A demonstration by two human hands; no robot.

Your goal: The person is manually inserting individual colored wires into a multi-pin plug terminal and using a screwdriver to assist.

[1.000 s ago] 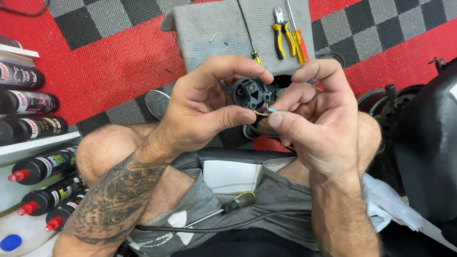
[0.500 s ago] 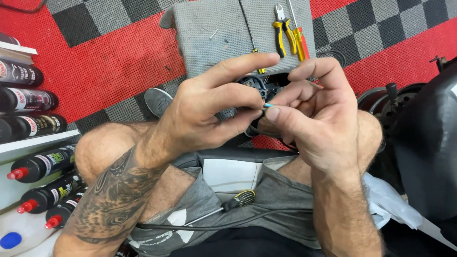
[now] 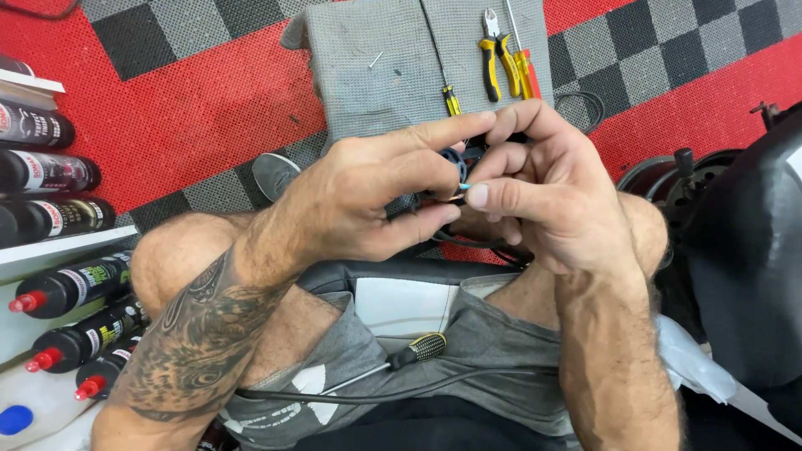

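Hands are held together above the knees: a small black round part is gripped between thumb and fingers of the left hand, while a thin light-blue wire end is pinched by the right hand right against it. A screwdriver is laid on the grey shorts. Yellow-handled pliers are seen on a grey mat on the floor.

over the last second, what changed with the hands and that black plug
The left hand closed its fingers over the black round connector, hiding most of its face. The right hand keeps pinching the thin wire tip against it. The screwdriver on the lap, pliers and grey mat stayed put.
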